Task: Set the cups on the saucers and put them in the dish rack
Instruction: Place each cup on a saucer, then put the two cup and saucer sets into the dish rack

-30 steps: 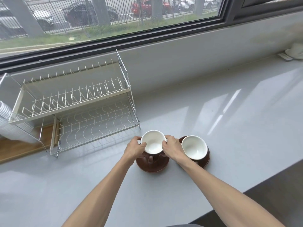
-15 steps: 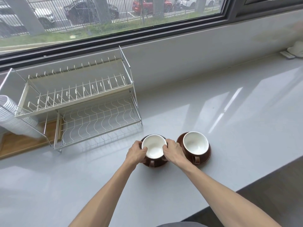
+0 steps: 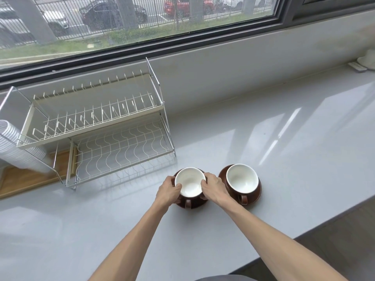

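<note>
While both hands (image 3: 190, 191) clamp round glossy brown cup (image 3: 190, 184), wire rack (image 3: 113, 138) sits nr.

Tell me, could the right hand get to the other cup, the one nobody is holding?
Probably yes: the free cup stands just beside the right hand with nothing between, though that hand now grips the left cup.

The left saucer (image 3: 192, 203) is largely covered by its cup (image 3: 190, 181) and both hands. White stacked cups (image 3: 18, 147) are cut off at the frame's left edge. The white object (image 3: 368, 59) at far right is cropped, unidentifiable.
</note>
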Demonstrator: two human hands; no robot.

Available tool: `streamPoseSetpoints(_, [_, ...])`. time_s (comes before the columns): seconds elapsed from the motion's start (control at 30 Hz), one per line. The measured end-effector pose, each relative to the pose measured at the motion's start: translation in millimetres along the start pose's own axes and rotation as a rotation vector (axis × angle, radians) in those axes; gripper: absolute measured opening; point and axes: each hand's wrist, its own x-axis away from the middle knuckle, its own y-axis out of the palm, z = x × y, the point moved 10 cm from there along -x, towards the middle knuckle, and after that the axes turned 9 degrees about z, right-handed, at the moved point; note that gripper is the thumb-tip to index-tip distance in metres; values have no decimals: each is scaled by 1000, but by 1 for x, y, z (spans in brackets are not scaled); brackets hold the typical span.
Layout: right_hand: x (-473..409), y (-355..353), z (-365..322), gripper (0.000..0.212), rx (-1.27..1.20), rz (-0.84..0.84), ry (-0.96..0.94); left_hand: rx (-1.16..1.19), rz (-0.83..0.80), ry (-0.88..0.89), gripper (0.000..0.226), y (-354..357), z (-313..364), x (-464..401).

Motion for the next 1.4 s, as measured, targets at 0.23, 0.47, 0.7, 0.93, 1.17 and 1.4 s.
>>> streamPoseSetpoints(0.23, [-8, -5, -6, 35, 113, -5, -58, 76, 2, 0, 43, -5, -5, 1])
streamPoseSetpoints(0.47, [-24, -20, -23, 50, 226, 17, -149, 183, 136, -15, 25, -17, -17, 1])
streamPoseSetpoints(0.7, [-30, 2, -14, 53, 204, -182, -104, 357, 44, -164, 36, 1, -35, 11])
streamPoseSetpoints(0.93, [-30, 2, -19, 48, 246, -153, -166, 465, 52, -167, 21, 3, -42, 10])
streamPoseSetpoints(1.17, [-22, 9, -32, 49, 210, -164, -170, 471, 98, -177, 33, -15, -49, 13])
streamPoseSetpoints(1.4, [-12, 15, -71, 45, 150, -192, -190, 477, 171, -146, 32, -54, -47, 16])
